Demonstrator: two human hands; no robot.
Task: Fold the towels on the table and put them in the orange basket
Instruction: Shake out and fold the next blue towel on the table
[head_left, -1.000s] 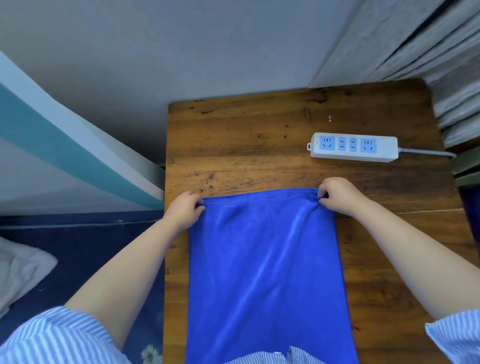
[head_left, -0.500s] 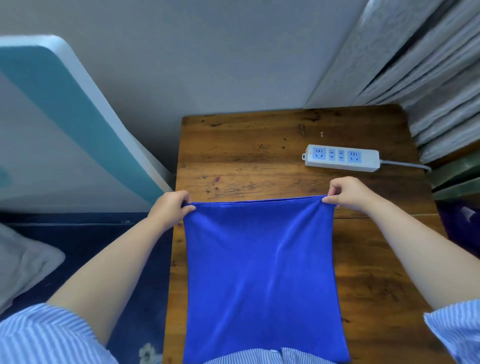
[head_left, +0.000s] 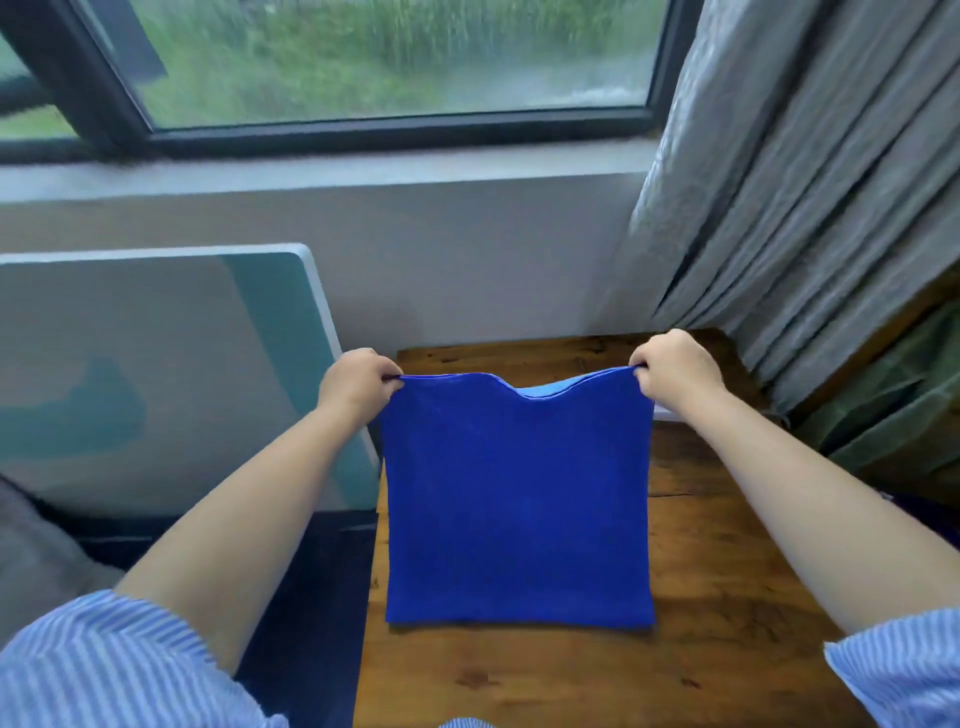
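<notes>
**Q:** Towel first: where was it?

**A:** The blue towel (head_left: 517, 499) hung in front of the person, above a wooden table (head_left: 727, 597). Its top edge was stretched between both hands and sagged a little in the middle; its bottom edge sat at or just above the tabletop, and I could not tell whether it touched.

**Q:** How were the hands?

**A:** The left hand (head_left: 356, 382) pinched the top left corner with curled fingers. The right hand (head_left: 672, 371) pinched the top right corner the same way. Both forearms were bare, with striped blue-and-white sleeves (head_left: 104, 670) cut off at the lower edge.

**Q:** What was hidden or unclear?

**A:** The towel covered most of the table's far half. A pale blue sliver (head_left: 543, 391) showed above the sagging edge, too little to identify. Left of the table leaned a white and teal panel (head_left: 171, 364). A grey curtain (head_left: 810, 171) hung on the right, with dark green shapes (head_left: 893, 405) below it that I could not make out. The window (head_left: 363, 67) behind was blurred, showing only greenery.
</notes>
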